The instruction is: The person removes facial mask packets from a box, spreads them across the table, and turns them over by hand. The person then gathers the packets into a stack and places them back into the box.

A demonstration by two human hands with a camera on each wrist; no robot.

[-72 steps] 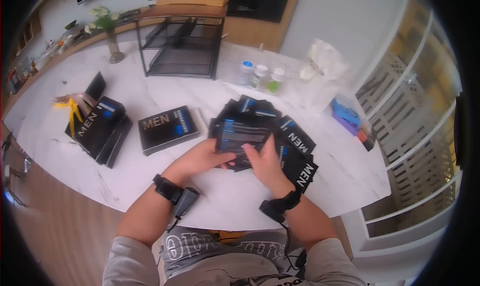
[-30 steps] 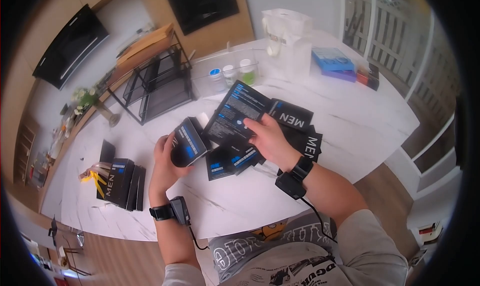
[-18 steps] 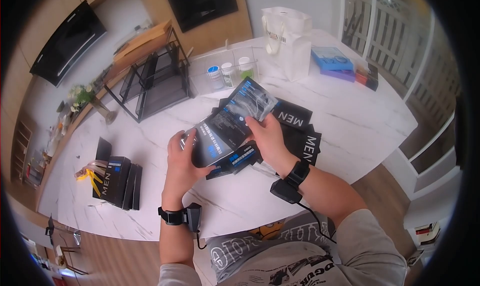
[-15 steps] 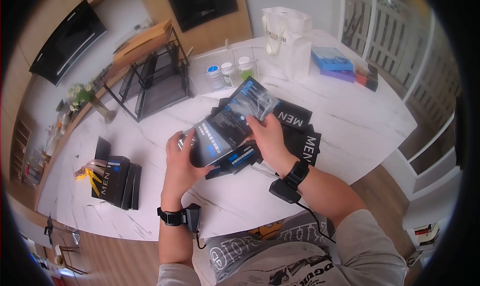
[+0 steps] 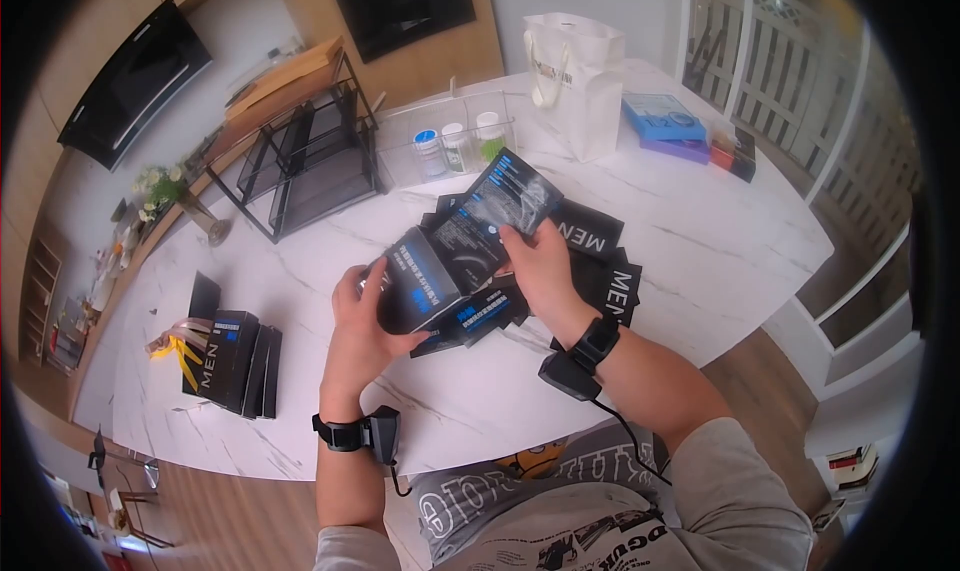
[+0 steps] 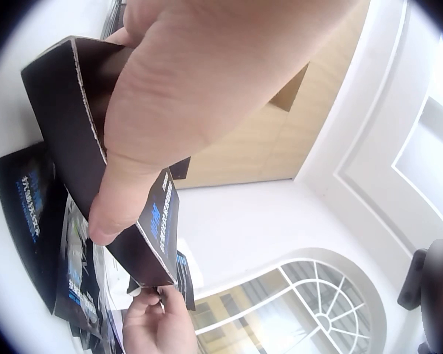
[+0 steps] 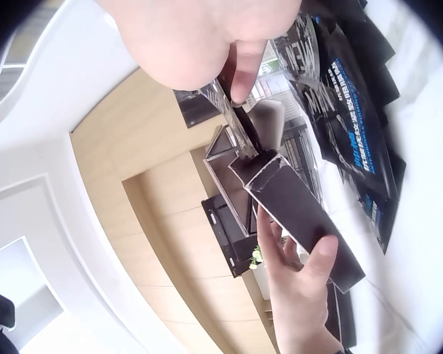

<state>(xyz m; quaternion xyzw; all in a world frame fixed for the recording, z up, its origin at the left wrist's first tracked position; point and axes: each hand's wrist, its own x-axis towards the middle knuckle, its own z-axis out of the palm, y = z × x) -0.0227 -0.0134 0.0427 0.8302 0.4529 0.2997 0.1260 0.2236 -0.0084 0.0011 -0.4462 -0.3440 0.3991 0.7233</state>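
A small black carton with blue and white print is gripped by my left hand, thumb on the near side and fingers on the far side. My right hand pinches flat black packets, thumb on top. Their lower end meets the carton's open end; in the right wrist view the packets stand right at the mouth of the carton. Under both hands, several more black packets marked MEN lie fanned on the marble-patterned table.
More black MEN cartons stand at the left by a yellow ribbon. Behind are a mesh shelf rack, a clear bin with small bottles, a white paper bag and a blue box.
Both hands held the packets first. My left hand then took the carton from the table, and the carton and packets came together. Lately the packets have shifted slightly against the carton.
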